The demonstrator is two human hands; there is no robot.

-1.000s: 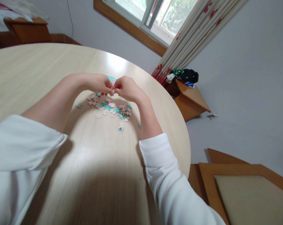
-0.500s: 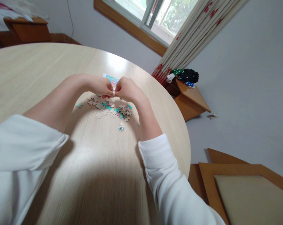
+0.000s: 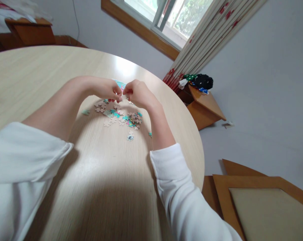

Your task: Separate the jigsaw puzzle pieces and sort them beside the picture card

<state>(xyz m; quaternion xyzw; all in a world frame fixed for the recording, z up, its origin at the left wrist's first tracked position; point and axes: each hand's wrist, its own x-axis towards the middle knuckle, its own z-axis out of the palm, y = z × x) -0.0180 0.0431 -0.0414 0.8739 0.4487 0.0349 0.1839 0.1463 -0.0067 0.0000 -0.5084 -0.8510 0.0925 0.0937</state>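
Observation:
Above the far part of the loose jigsaw pieces, my left hand is closed in a pinch, with what looks like a small pale jigsaw piece at its fingertips. My right hand faces it from the right, thumb and forefinger pressed together; what they hold is too small to make out. A narrow gap separates the two sets of fingertips. Partly hidden behind the hands lies a colourful picture card. Beside my right wrist, a denser pile of pieces lies on the table.
The round wooden table bears a single patterned piece nearer me, a greenish piece at left and a teal piece by my right forearm. Beyond the edge are a stool with cloths and a chair.
My fingertips, which met before, are now slightly apart. The right hand has shifted a little right, baring pieces beneath it; the left hand has risen slightly.

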